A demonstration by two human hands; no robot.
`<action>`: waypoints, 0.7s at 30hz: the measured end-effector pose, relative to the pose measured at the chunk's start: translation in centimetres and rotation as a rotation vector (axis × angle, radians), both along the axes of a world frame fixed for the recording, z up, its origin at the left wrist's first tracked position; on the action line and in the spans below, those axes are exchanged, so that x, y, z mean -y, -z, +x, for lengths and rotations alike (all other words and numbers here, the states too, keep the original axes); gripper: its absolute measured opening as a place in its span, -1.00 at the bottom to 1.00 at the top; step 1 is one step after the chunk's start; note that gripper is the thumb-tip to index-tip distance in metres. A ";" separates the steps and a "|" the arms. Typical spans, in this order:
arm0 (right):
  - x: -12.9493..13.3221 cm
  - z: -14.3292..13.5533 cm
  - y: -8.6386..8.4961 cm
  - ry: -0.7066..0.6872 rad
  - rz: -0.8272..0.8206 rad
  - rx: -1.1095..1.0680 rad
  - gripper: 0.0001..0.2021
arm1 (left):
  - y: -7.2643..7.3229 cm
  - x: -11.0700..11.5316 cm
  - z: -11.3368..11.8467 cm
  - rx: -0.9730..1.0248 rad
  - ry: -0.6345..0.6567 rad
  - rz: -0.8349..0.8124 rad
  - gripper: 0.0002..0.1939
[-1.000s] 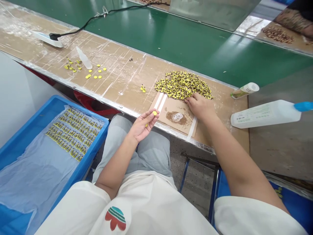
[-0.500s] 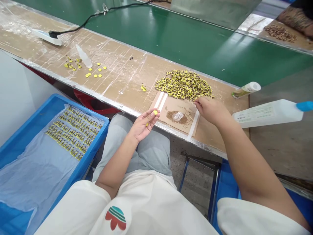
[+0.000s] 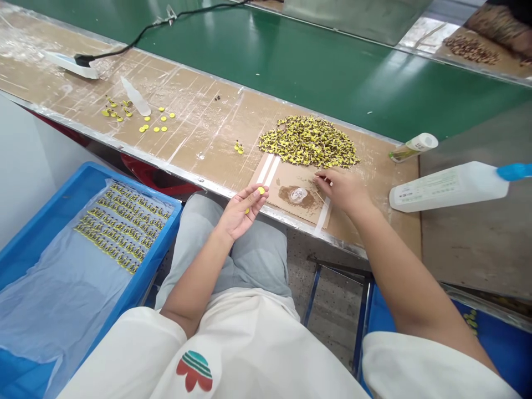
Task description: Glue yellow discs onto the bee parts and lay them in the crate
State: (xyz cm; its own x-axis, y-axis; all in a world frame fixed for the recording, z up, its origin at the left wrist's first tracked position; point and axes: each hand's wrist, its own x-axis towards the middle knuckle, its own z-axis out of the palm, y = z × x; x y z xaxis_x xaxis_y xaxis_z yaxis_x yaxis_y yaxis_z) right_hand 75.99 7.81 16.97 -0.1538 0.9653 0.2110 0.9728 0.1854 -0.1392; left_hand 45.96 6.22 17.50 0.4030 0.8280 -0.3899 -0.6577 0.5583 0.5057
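My left hand (image 3: 241, 213) is closed, pinching a small yellow disc (image 3: 261, 190) between thumb and fingertips. A second yellow disc (image 3: 246, 210) shows lower in the same hand. My right hand (image 3: 343, 188) has its fingertips pressed together above a cardboard piece (image 3: 286, 180); whatever they hold is too small to make out. Left of those fingers, a small clear cap (image 3: 298, 194) sits on a wet brown patch, with a thin stick (image 3: 320, 197) beside it. Just behind lies a big heap of tiny yellow-and-dark pieces (image 3: 310, 141).
A large white bottle with blue cap (image 3: 449, 187) and a small cylindrical container (image 3: 413, 147) stand at the right. Loose yellow discs (image 3: 156, 129) and a white squeeze bottle (image 3: 136, 97) lie left. A blue tray (image 3: 177, 213) holds rows of assembled pieces. Behind runs a green belt (image 3: 233, 52).
My right hand has drawn away from the heap's front edge, left and slightly nearer, toward the clear cap. My left hand still holds the yellow disc. The view has shifted slightly.
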 end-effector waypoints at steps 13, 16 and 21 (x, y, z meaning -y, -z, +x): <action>1.6 -0.2 1.7 0.177 0.155 -0.441 -0.71 | 0.0 0.1 0.4 0.022 -0.003 0.002 -0.80; 2.3 -0.9 1.9 0.277 0.263 -0.656 -0.65 | 0.0 0.1 0.5 0.034 -0.006 -0.007 -0.80; 4.7 -4.6 2.2 0.377 0.493 -0.866 -0.68 | 0.0 0.3 0.8 0.056 -0.015 -0.103 -0.74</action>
State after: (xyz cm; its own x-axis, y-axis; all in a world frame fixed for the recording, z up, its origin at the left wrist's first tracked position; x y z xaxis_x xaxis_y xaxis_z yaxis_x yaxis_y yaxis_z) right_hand 71.36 3.13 14.80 0.5271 0.6971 0.4860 0.5846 0.1177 -0.8028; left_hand 46.78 5.92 17.55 0.4143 0.7910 -0.4503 -0.6918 0.5951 0.4090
